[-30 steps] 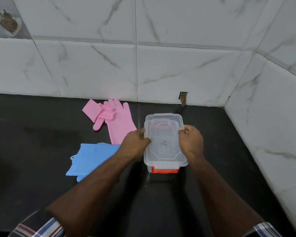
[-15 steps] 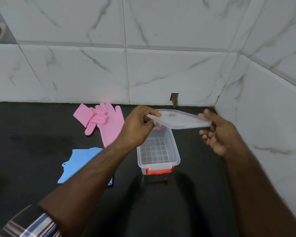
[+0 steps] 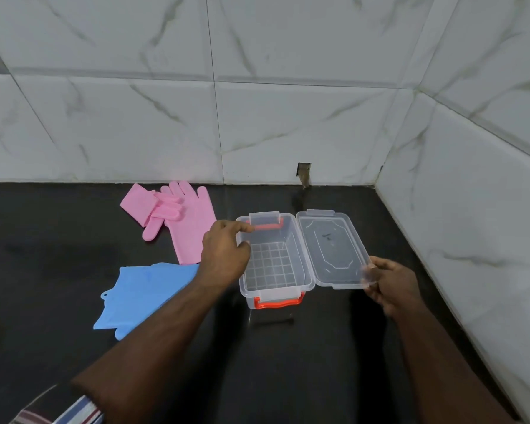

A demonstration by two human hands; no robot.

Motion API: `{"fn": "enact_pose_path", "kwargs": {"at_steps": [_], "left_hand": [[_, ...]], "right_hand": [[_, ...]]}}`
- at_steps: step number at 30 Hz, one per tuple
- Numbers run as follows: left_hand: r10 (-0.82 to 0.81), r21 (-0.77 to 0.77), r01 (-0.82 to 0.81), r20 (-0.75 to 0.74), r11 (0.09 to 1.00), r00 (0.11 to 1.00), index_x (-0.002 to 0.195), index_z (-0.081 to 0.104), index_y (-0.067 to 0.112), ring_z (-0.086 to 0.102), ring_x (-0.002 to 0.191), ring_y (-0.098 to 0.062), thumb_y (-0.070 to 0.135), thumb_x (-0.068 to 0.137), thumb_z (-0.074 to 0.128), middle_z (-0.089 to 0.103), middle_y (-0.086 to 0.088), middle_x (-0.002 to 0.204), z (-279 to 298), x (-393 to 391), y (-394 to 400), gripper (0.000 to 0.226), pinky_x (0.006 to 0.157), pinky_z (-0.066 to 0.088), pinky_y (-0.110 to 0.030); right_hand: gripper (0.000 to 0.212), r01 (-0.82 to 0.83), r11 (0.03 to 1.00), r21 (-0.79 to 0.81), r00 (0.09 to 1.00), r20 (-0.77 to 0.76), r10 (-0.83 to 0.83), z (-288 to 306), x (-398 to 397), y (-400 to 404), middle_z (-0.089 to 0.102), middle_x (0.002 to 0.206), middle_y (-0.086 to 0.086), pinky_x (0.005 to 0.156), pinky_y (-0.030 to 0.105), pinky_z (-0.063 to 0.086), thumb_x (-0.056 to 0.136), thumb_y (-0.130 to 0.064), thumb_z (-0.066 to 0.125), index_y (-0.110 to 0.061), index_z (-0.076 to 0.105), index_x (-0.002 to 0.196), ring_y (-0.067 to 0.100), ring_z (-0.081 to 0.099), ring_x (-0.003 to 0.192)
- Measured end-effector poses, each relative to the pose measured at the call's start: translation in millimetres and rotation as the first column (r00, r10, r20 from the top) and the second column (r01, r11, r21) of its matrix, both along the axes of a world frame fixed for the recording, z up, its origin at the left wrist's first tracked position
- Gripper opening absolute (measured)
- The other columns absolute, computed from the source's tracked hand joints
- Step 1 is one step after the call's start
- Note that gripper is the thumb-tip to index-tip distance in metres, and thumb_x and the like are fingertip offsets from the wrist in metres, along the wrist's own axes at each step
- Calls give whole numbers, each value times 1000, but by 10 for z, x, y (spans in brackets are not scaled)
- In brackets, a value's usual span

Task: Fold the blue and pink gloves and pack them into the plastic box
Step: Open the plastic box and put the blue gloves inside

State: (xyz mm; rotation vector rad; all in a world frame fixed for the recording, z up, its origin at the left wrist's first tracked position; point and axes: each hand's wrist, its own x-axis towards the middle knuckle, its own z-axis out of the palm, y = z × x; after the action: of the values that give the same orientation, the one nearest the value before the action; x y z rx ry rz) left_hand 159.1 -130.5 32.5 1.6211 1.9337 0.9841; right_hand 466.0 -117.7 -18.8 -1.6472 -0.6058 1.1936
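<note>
The clear plastic box (image 3: 300, 264) with orange latches stands open and empty on the black counter. Its clear lid (image 3: 331, 249) lies flat just to the right of it. My right hand (image 3: 389, 283) pinches the lid's near right corner. My left hand (image 3: 227, 252) rests on the box's left rim, fingers curled over the edge. The pink gloves (image 3: 178, 215) lie spread out behind and left of the box, near the wall. The blue gloves (image 3: 138, 292) lie flat to the left, partly under my left forearm.
White marble-look tiled walls (image 3: 288, 117) close off the back and the right side, meeting in a corner behind the lid. A small chipped hole (image 3: 304, 172) sits at the base of the back wall. The black counter (image 3: 58, 258) stretches to the left.
The lid came off the box, was lifted and carried to the right, and now lies flat beside the box. My left hand let go of the lid and went to the box's rim.
</note>
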Motion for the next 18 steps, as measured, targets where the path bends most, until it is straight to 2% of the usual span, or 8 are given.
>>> {"fn": "enact_pose_path", "kwargs": {"at_steps": [5,8,11,14,16,18], "left_hand": [[9,-94,4,138,996,990,122,65,15,64,108,-23,11,95,64,59,-3,126,-46,-29,-45,28,94,55,-37],[2,-105,14,156,994,988,124,63,15,64,106,-19,11,96,63,63,-3,124,-73,-38,-33,29,94,55,-37],[-27,-96,43,164,994,986,126,62,16,58,104,-11,10,97,60,62,1,125,-81,-26,-32,31,96,53,-33],[-68,-71,82,185,994,980,119,64,21,61,96,-9,12,98,59,65,5,117,-76,-27,-34,23,86,54,-23],[-92,-40,101,176,994,980,115,65,21,62,92,-7,12,98,57,64,8,110,-45,-74,-39,21,77,48,-12],[-88,0,90,164,996,983,119,65,19,62,99,-10,10,98,57,65,6,113,-10,-179,-32,24,79,46,-13]], "right_hand": [[18,-24,999,-22,988,153,27,-127,3,-19,68,81,11,42,23,50,90,-3,64,-14,67,103,17,58,55],[15,-24,999,-27,956,290,31,-167,-11,-25,67,80,9,54,31,54,90,-8,64,-12,69,103,20,58,62],[19,-36,999,-36,863,503,49,-174,-24,-27,71,86,6,75,42,57,86,-20,68,-9,74,101,25,65,77],[19,-64,996,-57,809,581,85,-65,-63,-80,71,93,9,81,34,51,84,-19,68,-9,75,100,26,64,85],[26,-62,997,-36,779,623,71,48,-119,-107,71,103,10,88,37,49,86,-19,67,-9,71,110,28,65,95],[32,-66,998,18,753,657,38,183,-208,-118,70,110,9,93,38,47,87,-20,67,-9,68,116,26,64,101]]}}
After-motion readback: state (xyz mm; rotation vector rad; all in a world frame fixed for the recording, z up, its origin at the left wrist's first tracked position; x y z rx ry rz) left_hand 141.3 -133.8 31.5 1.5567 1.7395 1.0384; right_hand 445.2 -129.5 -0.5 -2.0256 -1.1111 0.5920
